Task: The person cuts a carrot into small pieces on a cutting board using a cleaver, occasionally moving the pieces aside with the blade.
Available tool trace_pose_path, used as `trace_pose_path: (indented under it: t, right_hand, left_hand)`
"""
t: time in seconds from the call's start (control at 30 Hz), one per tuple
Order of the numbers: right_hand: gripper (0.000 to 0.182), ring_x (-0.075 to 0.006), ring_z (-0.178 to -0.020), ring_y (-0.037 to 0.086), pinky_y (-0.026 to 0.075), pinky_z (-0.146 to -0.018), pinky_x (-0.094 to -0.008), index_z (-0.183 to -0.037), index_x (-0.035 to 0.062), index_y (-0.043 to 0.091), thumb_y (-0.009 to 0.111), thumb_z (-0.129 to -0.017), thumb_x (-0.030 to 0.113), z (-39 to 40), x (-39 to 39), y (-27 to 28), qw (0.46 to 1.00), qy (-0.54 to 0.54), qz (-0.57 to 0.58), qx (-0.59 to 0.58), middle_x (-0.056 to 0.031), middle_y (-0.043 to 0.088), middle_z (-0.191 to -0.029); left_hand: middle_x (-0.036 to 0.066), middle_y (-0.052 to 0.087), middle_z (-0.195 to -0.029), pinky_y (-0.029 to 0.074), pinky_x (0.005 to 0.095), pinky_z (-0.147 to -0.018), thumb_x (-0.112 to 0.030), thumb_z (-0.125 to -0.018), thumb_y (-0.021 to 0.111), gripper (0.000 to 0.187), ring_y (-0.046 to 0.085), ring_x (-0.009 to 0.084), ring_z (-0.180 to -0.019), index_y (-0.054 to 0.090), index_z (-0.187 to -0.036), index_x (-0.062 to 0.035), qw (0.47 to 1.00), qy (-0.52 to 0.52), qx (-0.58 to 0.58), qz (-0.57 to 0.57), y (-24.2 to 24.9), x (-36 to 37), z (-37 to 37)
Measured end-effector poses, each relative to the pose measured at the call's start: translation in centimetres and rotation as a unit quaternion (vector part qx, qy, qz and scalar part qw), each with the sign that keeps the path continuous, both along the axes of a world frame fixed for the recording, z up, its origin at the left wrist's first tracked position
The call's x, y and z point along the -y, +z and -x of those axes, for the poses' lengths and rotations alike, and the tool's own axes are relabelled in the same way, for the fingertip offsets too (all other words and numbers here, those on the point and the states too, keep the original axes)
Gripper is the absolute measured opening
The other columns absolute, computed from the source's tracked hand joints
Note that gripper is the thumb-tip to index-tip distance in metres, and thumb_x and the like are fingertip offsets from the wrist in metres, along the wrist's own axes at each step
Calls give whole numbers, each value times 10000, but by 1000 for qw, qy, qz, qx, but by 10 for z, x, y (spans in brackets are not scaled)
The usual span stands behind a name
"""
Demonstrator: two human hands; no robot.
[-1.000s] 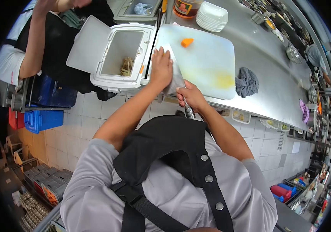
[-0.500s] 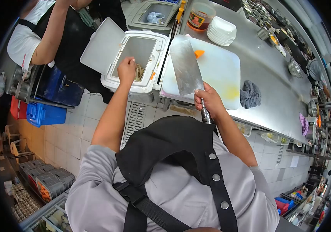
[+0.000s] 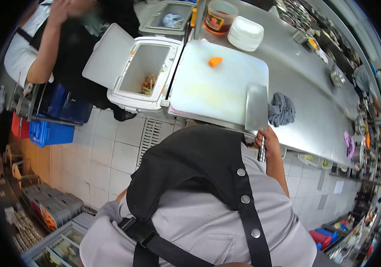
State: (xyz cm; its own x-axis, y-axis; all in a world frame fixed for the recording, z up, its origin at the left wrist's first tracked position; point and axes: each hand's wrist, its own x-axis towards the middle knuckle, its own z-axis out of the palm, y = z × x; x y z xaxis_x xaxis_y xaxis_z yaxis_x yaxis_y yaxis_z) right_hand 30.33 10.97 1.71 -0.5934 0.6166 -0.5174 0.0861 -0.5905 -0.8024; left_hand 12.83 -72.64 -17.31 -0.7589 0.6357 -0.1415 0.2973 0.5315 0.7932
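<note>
My right hand is closed around the handle of a cleaver. The wide blade lies over the lower right part of a white cutting board, pointing away from me. On the upper half of the board sits an orange piece of carrot, apart from the cleaver. Faint yellow stains mark the board's surface. My left hand is out of view; only a sliver of that arm shows beside my apron. A crumpled grey cloth rests on the steel counter, just right of the blade.
Left of the board stands a white bin with its lid up and food scraps inside. A stack of white plates and a plastic tub stand at the back. A person in a black apron is at the upper left.
My left hand has left the bin and dropped out of view. My right hand has drawn the cleaver to the right and nearer to me, uncovering the board's left side.
</note>
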Motion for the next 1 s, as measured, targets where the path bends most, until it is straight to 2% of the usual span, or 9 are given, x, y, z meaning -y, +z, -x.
trace_pose_path:
  t: [0.2, 0.27, 0.33, 0.4, 0.43, 0.53, 0.63, 0.87, 1.0]
  right_hand:
    - [99, -111, -485, 502, 427, -457, -248, -1060, 66, 552, 571, -966, 90, 10, -49, 15, 987, 70, -132, 65, -11, 530, -647]
    - [87, -106, -489, 504, 430, -464, -249, -1044, 60, 564, 573, -967, 98, 23, -68, 24, 977, 106, -178, 43, -8, 530, -649]
    - [81, -102, -492, 505, 430, -470, -249, -1035, 58, 572, 574, -965, 99, 37, -80, 30, 974, 129, -184, 23, -7, 531, -652]
    - [74, -95, -499, 506, 428, -484, -250, -1015, 53, 587, 575, -961, 103, 45, -94, 37, 969, 149, -197, 7, -4, 534, -657]
    - [74, -95, -499, 506, 428, -484, -250, -1015, 53, 587, 575, -961, 103, 48, -102, 38, 967, 156, -201, -2, -4, 534, -657]
    - [77, -103, -502, 521, 423, -486, -249, -1005, 53, 587, 587, -944, 101, 47, -119, 27, 958, 218, -186, 4, -7, 538, -662]
    - [113, -119, -507, 530, 430, -477, -262, -1035, 51, 578, 593, -937, 104, 43, -135, 1, 954, 250, -162, 19, -14, 537, -674]
    - [121, -131, -503, 510, 438, -466, -267, -1068, 61, 567, 603, -966, 116, 22, -163, -25, 955, 288, -66, -31, -21, 536, -680]
    - [143, -129, -529, 508, 434, -487, -268, -1100, 57, 567, 598, -967, 98, 30, -158, -26, 957, 285, -40, -45, -18, 520, -687]
  left_hand:
    - [248, 716, -1052, 544, 518, -858, -381, -987, 560, 419, 690, 395, -1002, 736, -1031, -4, 973, 45, -132, 186, -103, -317, 85]
    - [298, 664, -1157, 529, 513, -900, -231, -916, 591, 407, 665, 448, -1005, 649, -1237, 11, 940, 94, -31, 327, -19, -381, 152]
    - [252, 692, -1058, 571, 470, -764, -35, -850, 599, 386, 691, 387, -784, 654, -1228, 18, 908, 118, -398, -59, 40, -450, 181]
    - [104, 670, -827, 544, 288, -619, -168, -988, 624, 319, 651, 141, -676, 623, -1255, 6, 963, 224, 10, -148, 113, -530, 191]
    - [132, 681, -740, 544, 365, -684, -241, -982, 649, 264, 688, 237, -735, 720, -1062, 1, 964, 256, 6, -74, 157, -577, 189]
    - [174, 730, -978, 522, 435, -778, -287, -959, 684, 325, 691, 282, -872, 717, -851, 18, 963, 100, -250, -22, 184, -677, 189]
    - [220, 333, -1604, 339, 451, -1195, -150, -863, 762, 672, 366, 417, -1437, 506, -1483, -123, 969, -69, -228, -59, 198, -752, 168]
    - [240, 387, -1539, 395, 482, -1137, -208, -874, 732, 590, 402, 446, -1388, 559, -1433, -139, 913, -68, -338, 219, 202, -829, 124]
    - [134, 588, -1292, 471, 457, -1032, -174, -884, 687, 395, 546, 362, -1214, 649, -1262, -67, 913, -270, -295, -82, 230, -882, 95]
